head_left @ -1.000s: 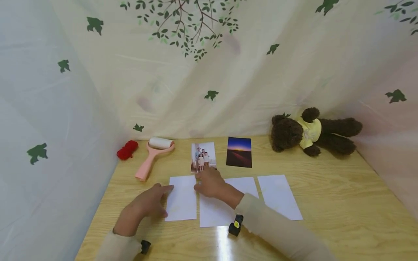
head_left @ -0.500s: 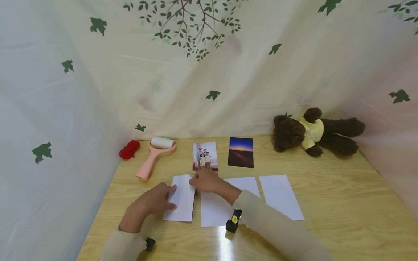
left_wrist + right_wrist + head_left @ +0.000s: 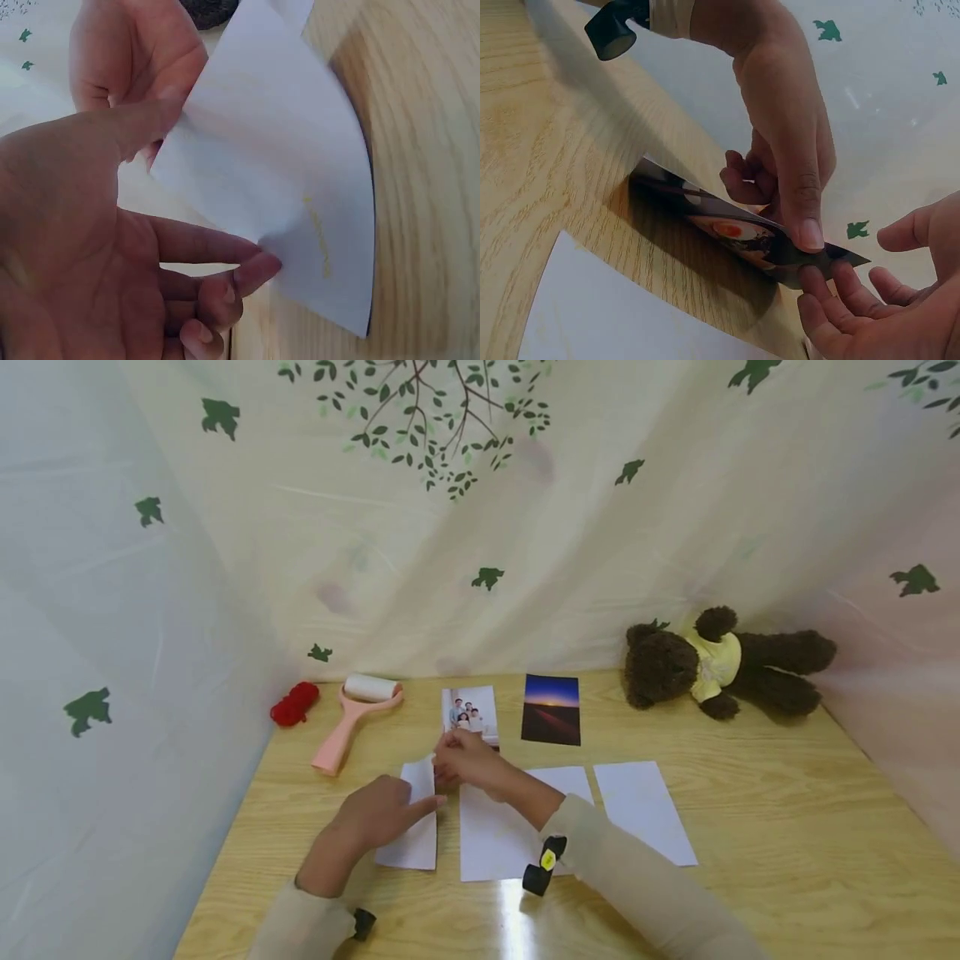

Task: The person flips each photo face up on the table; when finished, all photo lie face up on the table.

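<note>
From the tilted photo [image 3: 418,845], the bear [image 3: 717,665] lies at two o'clock. At three, the right forearm [image 3: 531,799] crosses a sheet [image 3: 491,847]. Left hand [image 3: 377,814] and right hand [image 3: 468,760] pinch the photo. Roller [image 3: 343,735] at eleven; family print [image 3: 468,706], partly hidden by the right hand, at one; yarn [image 3: 295,704] at ten.

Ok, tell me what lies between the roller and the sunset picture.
The family photo lies between the roller and the sunset picture, its lower edge partly hidden by the right hand; the head view shows this.
</note>
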### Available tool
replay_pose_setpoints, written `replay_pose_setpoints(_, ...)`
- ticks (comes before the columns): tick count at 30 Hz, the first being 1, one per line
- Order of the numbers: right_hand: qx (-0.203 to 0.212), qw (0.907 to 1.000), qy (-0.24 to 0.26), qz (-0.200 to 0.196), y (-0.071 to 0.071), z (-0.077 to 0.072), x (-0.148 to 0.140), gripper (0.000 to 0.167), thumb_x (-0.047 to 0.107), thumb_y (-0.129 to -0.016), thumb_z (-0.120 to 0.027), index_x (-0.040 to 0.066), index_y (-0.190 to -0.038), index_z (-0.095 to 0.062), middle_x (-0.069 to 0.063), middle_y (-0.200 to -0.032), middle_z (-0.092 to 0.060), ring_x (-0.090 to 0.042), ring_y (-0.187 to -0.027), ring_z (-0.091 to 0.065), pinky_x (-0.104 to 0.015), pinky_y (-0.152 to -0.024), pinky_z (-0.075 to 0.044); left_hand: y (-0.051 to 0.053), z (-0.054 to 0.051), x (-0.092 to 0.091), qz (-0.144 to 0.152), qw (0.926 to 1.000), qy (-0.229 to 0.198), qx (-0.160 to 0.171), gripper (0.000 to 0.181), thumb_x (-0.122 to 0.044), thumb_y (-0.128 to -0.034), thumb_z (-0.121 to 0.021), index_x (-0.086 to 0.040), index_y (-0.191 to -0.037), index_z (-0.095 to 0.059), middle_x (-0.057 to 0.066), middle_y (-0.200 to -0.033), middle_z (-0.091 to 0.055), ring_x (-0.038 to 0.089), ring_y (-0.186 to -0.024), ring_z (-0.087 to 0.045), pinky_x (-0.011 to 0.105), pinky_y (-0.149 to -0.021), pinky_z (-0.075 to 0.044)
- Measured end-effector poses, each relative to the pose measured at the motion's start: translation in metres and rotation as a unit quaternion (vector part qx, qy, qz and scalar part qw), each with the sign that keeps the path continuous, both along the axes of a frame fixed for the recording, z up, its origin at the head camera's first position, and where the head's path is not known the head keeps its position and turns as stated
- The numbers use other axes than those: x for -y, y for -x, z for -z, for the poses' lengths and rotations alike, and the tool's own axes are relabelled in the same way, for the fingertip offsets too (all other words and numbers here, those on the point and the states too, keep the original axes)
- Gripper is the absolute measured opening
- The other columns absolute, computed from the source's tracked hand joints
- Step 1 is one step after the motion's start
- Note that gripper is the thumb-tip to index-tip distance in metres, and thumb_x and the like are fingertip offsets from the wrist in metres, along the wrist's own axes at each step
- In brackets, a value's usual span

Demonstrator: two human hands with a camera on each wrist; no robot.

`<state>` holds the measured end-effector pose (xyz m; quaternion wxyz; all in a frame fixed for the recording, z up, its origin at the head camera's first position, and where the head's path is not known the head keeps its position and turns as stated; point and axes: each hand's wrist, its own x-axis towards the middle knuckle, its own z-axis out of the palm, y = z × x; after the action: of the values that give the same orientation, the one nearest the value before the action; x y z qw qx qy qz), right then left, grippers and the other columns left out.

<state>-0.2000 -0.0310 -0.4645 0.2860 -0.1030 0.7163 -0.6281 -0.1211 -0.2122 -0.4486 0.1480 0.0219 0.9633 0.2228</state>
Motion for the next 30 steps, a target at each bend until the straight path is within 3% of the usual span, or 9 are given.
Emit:
replay_pose_setpoints(5, 0.004, 0.9994, 0.034, 0.004, -0.004, -0.008, 0.0, 0.039, 0.014, -0.101, -0.05, -0.005, -0.135, -0.051, -0.025, -0.116, -0.074, -0.032, -0.099, -0.077, -0.04, -0.09, -0.062, 0.001, -0.013, 0.0, -0.017, 0.9973, -0.072, 0.002, 0.035, -0.038, -0.1018, -0.066, -0.013, -0.079, -0.077, -0.002, -0.061, -0.061, 0.013, -0.056, -0.057, 0.028, -0.052, -0.04)
replay_pose_setpoints(8, -0.006, 0.999, 0.045, -0.001, -0.005, -0.008, -0.001, 0.04, 0.014, -0.102, -0.047, -0.005, -0.136, -0.049, -0.029, -0.124, -0.071, -0.041, -0.109, -0.074, -0.045, -0.094, -0.061, 0.002, -0.022, 0.005, -0.021, 0.9923, -0.122, 0.001, 0.038, -0.024, -0.1034, -0.06, -0.013, -0.07, -0.071, 0.001, -0.057, -0.062, 0.013, -0.05, -0.058, 0.027, -0.049, -0.038)
replay_pose_setpoints(11, -0.023, 0.9989, 0.038, -0.017, -0.006, -0.005, -0.003, 0.04, 0.015, -0.102, -0.047, -0.004, -0.137, -0.05, -0.03, -0.129, -0.07, -0.045, -0.117, -0.071, -0.05, -0.101, -0.059, 0.003, -0.027, 0.013, -0.035, 0.9877, -0.152, -0.013, 0.042, -0.021, -0.104, -0.056, -0.011, -0.064, -0.065, 0.0, -0.054, -0.058, 0.013, -0.047, -0.055, 0.026, -0.047, -0.035)
replay_pose_setpoints(14, -0.035, 0.9984, 0.024, -0.037, -0.008, 0.0, -0.004, 0.041, 0.016, -0.103, -0.047, -0.003, -0.139, -0.051, -0.029, -0.13, -0.069, -0.042, -0.118, -0.07, -0.05, -0.104, -0.057, 0.003, -0.029, 0.02, -0.057, 0.9859, -0.157, -0.01, 0.044, -0.023, -0.1058, -0.054, -0.011, -0.064, -0.062, -0.002, -0.052, -0.053, 0.013, -0.047, -0.05, 0.027, -0.046, -0.035)
replay_pose_setpoints(18, -0.049, 0.9969, 0.004, -0.061, -0.011, 0.006, -0.006, 0.046, 0.019, -0.102, -0.049, -0.005, -0.141, -0.052, -0.029, -0.131, -0.068, -0.039, -0.115, -0.07, -0.046, -0.099, -0.059, 0.001, -0.024, 0.026, -0.069, 0.9914, -0.111, 0.0, 0.045, -0.025, -0.1051, -0.055, -0.015, -0.061, -0.055, -0.005, -0.052, -0.046, 0.011, -0.046, -0.043, 0.027, -0.046, -0.032)
replay_pose_setpoints(21, -0.062, 0.9953, -0.012, -0.074, -0.014, 0.008, -0.007, 0.048, 0.021, -0.101, -0.051, -0.004, -0.141, -0.053, -0.029, -0.129, -0.067, -0.036, -0.105, -0.071, -0.043, -0.093, -0.061, -0.001, -0.016, 0.031, -0.067, 0.9967, -0.046, 0.008, 0.044, -0.026, -0.1019, -0.057, -0.017, -0.059, -0.053, -0.005, -0.053, -0.045, 0.012, -0.048, -0.042, 0.028, -0.048, -0.031)
replay_pose_setpoints(24, -0.073, 0.9938, -0.023, -0.081, -0.016, 0.009, -0.008, 0.042, 0.021, -0.105, -0.051, -0.005, -0.138, -0.056, -0.028, -0.127, -0.067, -0.034, -0.104, -0.071, -0.042, -0.091, -0.061, 0.001, -0.001, 0.039, -0.062, 0.9977, 0.01, 0.025, 0.041, -0.027, -0.0992, -0.059, -0.017, -0.06, -0.055, -0.002, -0.056, -0.05, 0.016, -0.051, -0.046, 0.03, -0.05, -0.033)
replay_pose_setpoints(28, -0.076, 0.9931, -0.02, -0.088, -0.019, 0.01, -0.008, 0.036, 0.018, -0.108, -0.052, -0.007, -0.132, -0.058, -0.028, -0.126, -0.066, -0.036, -0.112, -0.068, -0.043, -0.091, -0.062, 0.014, 0.041, 0.06, -0.058, 0.9947, 0.062, 0.057, 0.042, -0.036, -0.0993, -0.058, -0.018, -0.061, -0.056, -0.001, -0.059, -0.053, 0.017, -0.053, -0.05, 0.032, -0.05, -0.035)
replay_pose_setpoints(30, -0.073, 0.9934, -0.016, -0.087, -0.02, 0.011, -0.007, 0.035, 0.018, -0.107, -0.052, -0.007, -0.131, -0.06, -0.027, -0.125, -0.066, -0.035, -0.112, -0.068, -0.042, -0.091, -0.062, 0.019, 0.057, 0.068, -0.058, 0.9925, 0.082, 0.07, 0.043, -0.04, -0.1001, -0.057, -0.019, -0.063, -0.057, -0.002, -0.061, -0.053, 0.016, -0.054, -0.05, 0.032, -0.051, -0.035)
